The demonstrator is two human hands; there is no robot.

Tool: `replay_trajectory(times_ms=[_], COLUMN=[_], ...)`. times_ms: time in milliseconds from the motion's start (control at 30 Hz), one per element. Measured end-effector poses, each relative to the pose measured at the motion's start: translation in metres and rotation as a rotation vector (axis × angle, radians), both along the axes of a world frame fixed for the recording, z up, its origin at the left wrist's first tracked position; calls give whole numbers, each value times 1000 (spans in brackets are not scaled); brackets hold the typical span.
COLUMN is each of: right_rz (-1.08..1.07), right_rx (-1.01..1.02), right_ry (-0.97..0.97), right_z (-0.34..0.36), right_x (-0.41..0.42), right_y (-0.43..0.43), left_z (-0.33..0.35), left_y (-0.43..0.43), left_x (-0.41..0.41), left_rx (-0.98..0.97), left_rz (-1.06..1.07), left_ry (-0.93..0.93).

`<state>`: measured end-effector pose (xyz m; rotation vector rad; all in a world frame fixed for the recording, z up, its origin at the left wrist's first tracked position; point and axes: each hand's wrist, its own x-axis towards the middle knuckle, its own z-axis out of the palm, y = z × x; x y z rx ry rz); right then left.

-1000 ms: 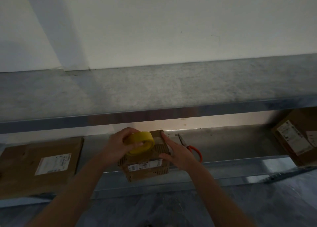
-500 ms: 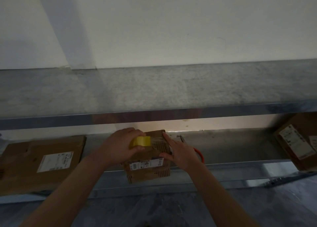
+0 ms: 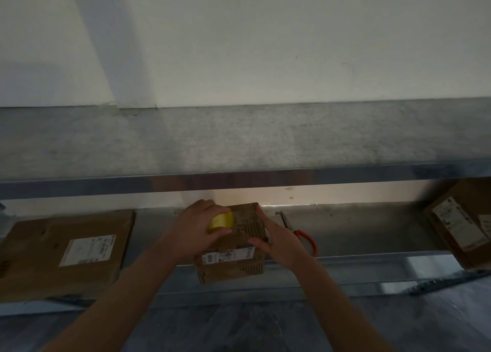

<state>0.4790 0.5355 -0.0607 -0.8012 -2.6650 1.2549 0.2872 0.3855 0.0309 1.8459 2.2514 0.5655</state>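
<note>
A small brown cardboard box [image 3: 233, 268] with a white label stands at the front edge of the lower metal shelf [image 3: 345, 256]. My left hand [image 3: 196, 229] grips a yellow roll of tape [image 3: 221, 220] and holds it down on the box's top left. My right hand [image 3: 279, 238] lies against the box's right side, thumb on the front corner and fingers along the top edge. Most of the roll is hidden under my fingers.
Orange-handled scissors [image 3: 303, 236] lie on the shelf just right of the box. A flat cardboard parcel [image 3: 66, 250] lies at the left, another labelled box [image 3: 462, 226] at the far right. An upper metal shelf [image 3: 239, 144] overhangs the work area.
My left hand has lowered the tape roll from tilted above the box down onto its top. My right hand stays on the box's right side.
</note>
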Motion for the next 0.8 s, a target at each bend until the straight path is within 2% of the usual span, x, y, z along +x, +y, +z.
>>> replay_trajectory(times_ms=[133, 233, 367, 533, 667, 800], right_rz=[-77, -217, -424, -534, -553, -636], right_rx=[-287, -564, -613, -723, -870, -819], right_ry=[108, 219, 187, 63, 103, 218], right_z=[-1, -4, 2, 10, 4, 3], right_x=[5, 6, -5, -15, -13, -11], right_y=[0, 1, 4, 10, 12, 17], left_z=[-2, -2, -4, -9, -11, -13], left_y=[1, 3, 4, 4, 5, 6], left_x=[0, -2, -3, -9, -13, -14], left_rx=[-6, -9, -26, -39, -44, -51], left_rz=[18, 21, 42, 68, 75, 76], left_ry=[-46, -61, -83, -189, -212, -212])
